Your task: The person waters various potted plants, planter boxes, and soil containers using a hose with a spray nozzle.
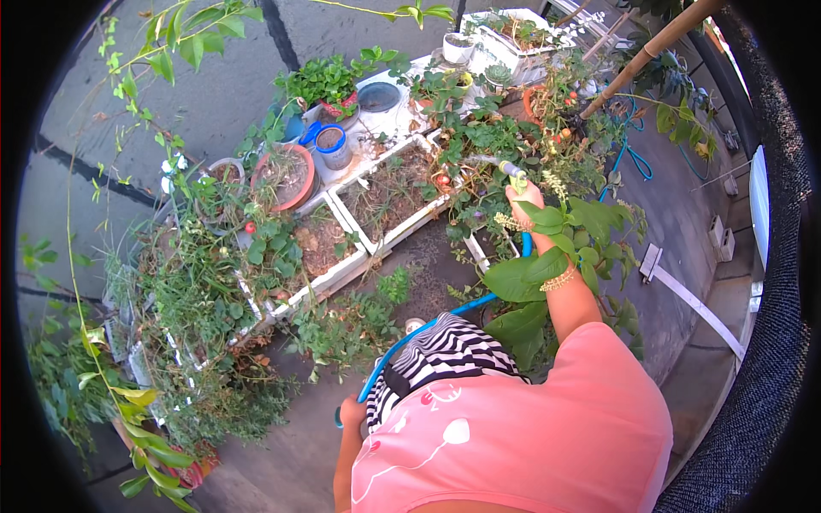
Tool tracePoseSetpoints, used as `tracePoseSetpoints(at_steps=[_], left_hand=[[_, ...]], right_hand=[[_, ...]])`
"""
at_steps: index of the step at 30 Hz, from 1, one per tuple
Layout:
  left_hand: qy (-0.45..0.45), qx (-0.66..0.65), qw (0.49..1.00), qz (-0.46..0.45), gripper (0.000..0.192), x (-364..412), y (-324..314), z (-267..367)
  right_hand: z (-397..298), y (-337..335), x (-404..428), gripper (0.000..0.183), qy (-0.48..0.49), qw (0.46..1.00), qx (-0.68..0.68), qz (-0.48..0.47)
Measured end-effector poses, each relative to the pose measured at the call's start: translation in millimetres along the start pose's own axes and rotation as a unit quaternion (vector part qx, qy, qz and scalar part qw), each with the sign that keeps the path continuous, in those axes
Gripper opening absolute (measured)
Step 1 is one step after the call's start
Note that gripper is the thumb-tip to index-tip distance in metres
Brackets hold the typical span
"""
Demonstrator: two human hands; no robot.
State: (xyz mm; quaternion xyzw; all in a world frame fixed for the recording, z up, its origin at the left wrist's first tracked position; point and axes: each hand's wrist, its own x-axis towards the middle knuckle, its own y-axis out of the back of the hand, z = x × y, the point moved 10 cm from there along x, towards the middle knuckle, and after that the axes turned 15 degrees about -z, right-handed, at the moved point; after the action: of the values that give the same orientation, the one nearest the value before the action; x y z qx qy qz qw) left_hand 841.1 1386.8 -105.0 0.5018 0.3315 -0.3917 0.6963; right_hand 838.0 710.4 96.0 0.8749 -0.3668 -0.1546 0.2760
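My right hand [524, 197] is stretched out over the plants and grips a hose nozzle [512, 170]. A pale streak of water leaves its tip towards the leaves on the left. Low at my side, my left hand [352, 411] is closed around the blue garden hose [410, 338]. The hose runs across my striped clothing and passes behind large green leaves [516, 280] near my right forearm. Left of the nozzle, red tomatoes [442, 180] hang among foliage above a white planter box [410, 238] of soil and dry stems.
A terracotta-coloured pot [306, 186], a blue-rimmed container [331, 144] and a white pot [458, 49] stand behind the planters. A bamboo pole [654, 54] slants at upper right. Dark shade netting [779, 308] borders the right. Leafy vines [192, 48] hang at upper left.
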Motion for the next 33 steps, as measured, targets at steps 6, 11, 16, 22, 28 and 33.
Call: tracePoseSetpoints(at_steps=[6, 11, 16, 22, 28, 33], left_hand=[[0.005, -0.007, 1.000, 0.009, 0.042, -2, 1, 3], [0.007, -0.025, 0.999, 0.018, 0.043, -3, 2, 1], [0.011, -0.015, 1.000, 0.014, 0.044, -9, 6, 10], [0.003, -0.018, 0.999, 0.033, 0.044, -4, 1, -2], [-0.014, -0.040, 0.999, 0.014, 0.042, -3, 6, 13], [-0.016, -0.013, 1.000, 0.023, 0.039, 0, 8, 14]], right_hand=[[-11, 13, -3, 0.020, 0.042, 0.998, 0.004, 0.054], [-35, -23, -16, 0.027, 0.036, 0.998, -0.051, -0.019], [-45, 11, -7, 0.021, 0.054, 0.998, -0.008, 0.025], [-39, 54, -1, 0.026, 0.180, 0.951, -0.081, 0.238], [-2, 25, 14, 0.020, 0.049, 0.996, -0.041, 0.060], [-3, 34, 14, 0.022, 0.080, 0.993, 0.028, 0.084]])
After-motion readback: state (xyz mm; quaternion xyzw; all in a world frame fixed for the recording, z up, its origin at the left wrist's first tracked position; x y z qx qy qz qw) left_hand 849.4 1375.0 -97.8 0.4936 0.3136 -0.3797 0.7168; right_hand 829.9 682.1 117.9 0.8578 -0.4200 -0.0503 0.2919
